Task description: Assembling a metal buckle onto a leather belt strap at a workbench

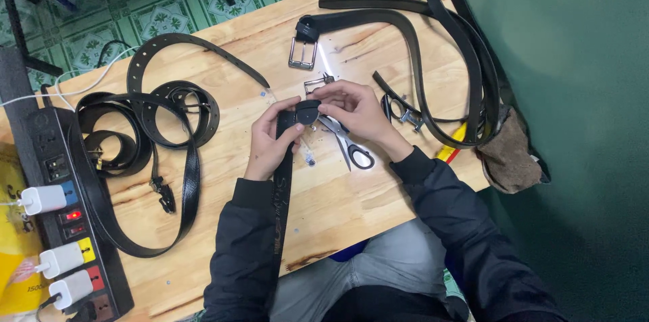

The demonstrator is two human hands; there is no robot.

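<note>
Two hands are meeting over the middle of the table (203, 227), and we are reading the scene from its left edge across. Farthest left, a black power strip (67, 227) is lying along the table's edge with white chargers (61, 258) plugged in. Beside it, several black belts (145, 126) are lying coiled and looped.

Next we are coming to our left hand (270, 138). It is curled closed around the black belt strap (282, 193), thumb on top and fingers beneath, gripping just below the strap's folded end (308, 112). From that grip the strap is running straight back toward our body and hanging off the near edge of the table, so its long axis is lying near to far, with the working end at the far tip.

Our right hand (358, 111) is coming in from the right, fingertips pinched on that same folded end; what, if anything, it is pinching besides the leather we cannot tell. Both hands are touching the strap, the left lower and the right at the tip.

Just under the right hand, scissors (348, 143) are lying with their handles toward us. Beyond the hands, a silver buckle (302, 53) is sitting on another belt (433, 44), and a brown cloth (507, 156) is lying at the far right.
</note>
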